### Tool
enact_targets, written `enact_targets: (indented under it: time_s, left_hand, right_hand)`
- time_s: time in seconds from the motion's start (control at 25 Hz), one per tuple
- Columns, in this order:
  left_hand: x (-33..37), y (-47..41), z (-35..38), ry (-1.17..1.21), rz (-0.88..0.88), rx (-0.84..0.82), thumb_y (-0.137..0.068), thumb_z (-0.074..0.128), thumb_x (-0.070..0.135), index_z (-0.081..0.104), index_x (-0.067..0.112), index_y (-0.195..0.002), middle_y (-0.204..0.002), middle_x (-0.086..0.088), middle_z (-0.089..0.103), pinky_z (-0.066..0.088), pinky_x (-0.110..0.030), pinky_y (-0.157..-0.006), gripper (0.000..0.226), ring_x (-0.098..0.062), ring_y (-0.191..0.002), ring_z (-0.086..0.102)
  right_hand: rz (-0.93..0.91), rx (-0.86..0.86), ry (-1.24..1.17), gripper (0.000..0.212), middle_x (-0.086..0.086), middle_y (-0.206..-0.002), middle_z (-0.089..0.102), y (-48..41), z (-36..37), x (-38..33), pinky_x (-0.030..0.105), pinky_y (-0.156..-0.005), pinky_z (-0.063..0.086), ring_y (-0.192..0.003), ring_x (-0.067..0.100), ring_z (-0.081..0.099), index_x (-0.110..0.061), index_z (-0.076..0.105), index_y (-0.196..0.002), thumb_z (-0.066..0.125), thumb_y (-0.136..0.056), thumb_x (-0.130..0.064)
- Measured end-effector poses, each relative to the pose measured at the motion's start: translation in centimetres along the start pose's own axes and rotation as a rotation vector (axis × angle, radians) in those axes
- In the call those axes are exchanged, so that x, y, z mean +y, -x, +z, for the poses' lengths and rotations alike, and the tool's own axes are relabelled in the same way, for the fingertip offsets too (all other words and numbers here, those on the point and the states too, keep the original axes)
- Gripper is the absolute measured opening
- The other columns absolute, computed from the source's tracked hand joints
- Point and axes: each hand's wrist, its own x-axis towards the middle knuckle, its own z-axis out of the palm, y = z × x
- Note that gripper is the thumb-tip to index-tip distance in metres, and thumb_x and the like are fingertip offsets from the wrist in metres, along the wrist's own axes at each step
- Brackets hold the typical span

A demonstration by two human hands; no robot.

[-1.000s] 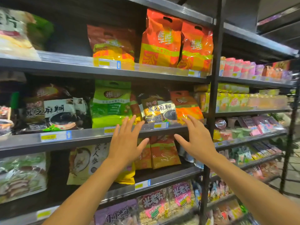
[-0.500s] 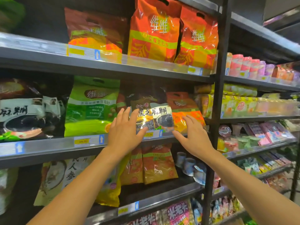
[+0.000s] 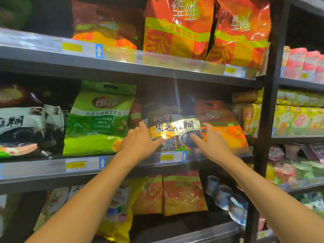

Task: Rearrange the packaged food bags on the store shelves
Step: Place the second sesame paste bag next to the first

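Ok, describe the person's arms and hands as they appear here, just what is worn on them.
Nothing is worn. Both forearms are bare up to the frame edge: no sleeves or cuffs show. The left hand and right hand carry no gloves, and no rings, watch or wristband can be seen on the fingers or wrists.

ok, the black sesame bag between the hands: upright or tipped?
Upright, roughly. The black sesame bag stands on the middle shelf facing forward, its print reading level. Left hand and right hand touch its lower corners.
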Motion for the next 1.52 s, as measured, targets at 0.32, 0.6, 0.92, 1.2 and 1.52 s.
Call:
enact_targets:
  time_s: [0.32, 0.6, 0.92, 1.2, 1.52]
  left_hand:
    - [1.3, -1.0, 0.6, 0.185, -0.116, -0.159, -0.09, 0.067, 0.065, 0.012, 0.014, -0.159, -0.14, -0.01, 0.064, 0.054, -0.042, -0.093, 0.103, -0.034, -0.12, 0.065]
    - [3.8, -1.3, -1.5, 0.515, -0.267, 0.012, -0.087, 0.078, 0.057, 0.014, 0.005, -0.164, -0.166, -0.009, 0.037, 0.041, -0.036, -0.104, 0.112, -0.03, -0.145, 0.044]
    - [6.4, 2.6, -3.6, 1.27, -0.365, -0.184, -0.094, 0.075, 0.027, 0.076, 0.011, -0.108, -0.121, -0.018, 0.077, 0.062, -0.045, -0.095, 0.021, -0.031, -0.112, 0.075]
    - [7.9, 8.8, 0.0, 1.424, -0.248, -0.159, -0.084, 0.074, 0.017, 0.068, 0.013, -0.129, -0.111, -0.008, 0.081, 0.065, -0.039, -0.088, 0.046, -0.022, -0.096, 0.079]
    - [5.3, 20.4, 8.0, 1.284, -0.296, -0.141, -0.062, 0.094, 0.02, 0.061, 0.011, -0.134, -0.124, -0.016, 0.077, 0.058, -0.047, -0.104, 0.08, -0.035, -0.117, 0.073]
  right_hand:
    - [0.003, -0.131, 0.103, 0.056, 0.003, -0.115, 0.072, -3.9, 2.2, 2.9, 0.045, -0.092, 0.05, -0.106, 0.031, 0.065, -0.023, 0.059, -0.112, 0.039, -0.096, -0.073]
    - [-0.023, -0.111, -0.422, 0.04, 0.003, -0.107, 0.067, -6.0, 0.9, 2.3, 0.042, -0.081, 0.051, -0.098, 0.024, 0.064, -0.016, 0.06, -0.112, 0.05, -0.103, -0.054]
    - [-0.047, -0.096, -0.717, 0.03, 0.005, -0.105, 0.071, -4.3, -3.3, 3.7, 0.034, -0.069, 0.055, -0.091, 0.017, 0.07, -0.018, 0.063, -0.107, 0.053, -0.105, -0.045]
    - [-0.089, -0.157, -0.988, 0.016, -0.01, -0.103, 0.076, 4.0, -4.5, 6.6, 0.017, -0.068, 0.059, -0.092, 0.0, 0.074, -0.029, 0.062, -0.114, 0.062, -0.099, -0.028]
    - [0.303, -0.494, -1.207, 0.102, -0.006, -0.112, 0.08, 15.6, 0.8, 12.3, 0.044, -0.098, 0.054, -0.109, 0.022, 0.074, -0.03, 0.066, -0.123, 0.092, -0.034, -0.073]
